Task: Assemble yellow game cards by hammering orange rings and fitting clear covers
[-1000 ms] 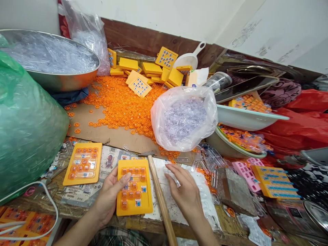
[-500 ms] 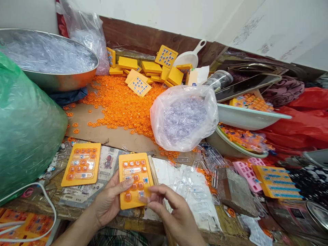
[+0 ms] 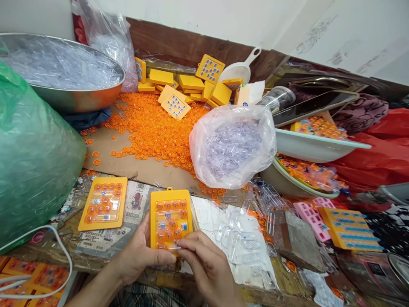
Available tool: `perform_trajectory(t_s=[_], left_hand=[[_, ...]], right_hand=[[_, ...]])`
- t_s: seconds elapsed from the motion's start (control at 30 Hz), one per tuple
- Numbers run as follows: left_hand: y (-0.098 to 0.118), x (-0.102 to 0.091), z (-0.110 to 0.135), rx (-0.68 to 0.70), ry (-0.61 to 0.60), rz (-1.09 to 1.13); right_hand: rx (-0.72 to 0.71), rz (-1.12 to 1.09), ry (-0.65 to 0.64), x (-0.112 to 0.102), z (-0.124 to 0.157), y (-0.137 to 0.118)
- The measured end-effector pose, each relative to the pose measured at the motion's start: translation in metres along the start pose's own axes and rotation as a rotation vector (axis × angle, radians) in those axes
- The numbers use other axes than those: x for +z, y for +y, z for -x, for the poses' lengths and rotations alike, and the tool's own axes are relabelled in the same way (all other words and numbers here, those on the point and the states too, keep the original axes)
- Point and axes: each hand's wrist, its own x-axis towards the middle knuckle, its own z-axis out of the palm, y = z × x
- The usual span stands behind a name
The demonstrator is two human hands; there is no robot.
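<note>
Both hands at a yellow panel (image 3: pixel 177 196) above the near edge of the bench (image 3: pixel 91 262), its lower right corner covered.
The left hand (image 3: pixel 137 251) clamps the panel's left side, thumb across the bottom edge, its other fingers largely hidden behind; the right hand (image 3: pixel 207 260) has thumb and forefinger close together at the bottom row of orange caps (image 3: pixel 172 234), and whether they grip a clear piece cannot be told. A second panel (image 3: pixel 121 213) lies left, fully visible; the green bag (image 3: pixel 38 157) and metal bowl (image 3: pixel 83 100) run out of view.
</note>
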Motion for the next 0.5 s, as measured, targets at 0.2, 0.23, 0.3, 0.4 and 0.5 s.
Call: perform_trajectory(t_s=[0.2, 0.23, 0.3, 0.4, 0.5], left_hand=[[0.002, 0.006, 0.002, 0.115, 0.155, -0.218], [0.002, 0.007, 0.003, 0.130, 0.169, -0.242], [0.001, 0.009, 0.004, 0.161, 0.208, -0.261], [-0.002, 0.011, 0.005, 0.205, 0.277, -0.267], [-0.004, 0.014, 0.007, 0.235, 0.286, -0.278]], right_hand=[[-0.051, 0.062, 0.231, 0.016, 0.004, 0.005], [-0.043, 0.083, 0.303, 0.017, 0.005, 0.006], [0.014, 0.098, 0.421, 0.019, 0.005, 0.008], [0.242, -0.167, 0.387, 0.019, 0.002, 0.010], [0.473, -0.604, 0.092, 0.022, -0.003, 0.005]])
